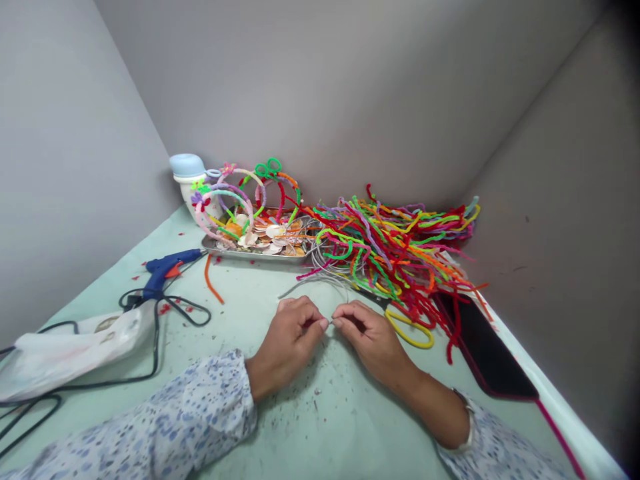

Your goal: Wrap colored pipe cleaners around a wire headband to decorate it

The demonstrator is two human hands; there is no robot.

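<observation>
Pinch grip on both sides: left hand [290, 333] and right hand [370, 337] are each closed on an end of the thin grey wire [320, 280], which loops out over the table [310, 413] just ahead of the knuckles, fingertips nearly touching. I'd reckon gripping right at the tips with wrists rested keeps it from springing. Count: one blue glue gun [165, 267], one metal tray [250, 255], one yellow scissors [410, 333], one loose orange pipe cleaner [213, 283], and a pipe cleaner pile [400, 247] too tangled to count.
</observation>
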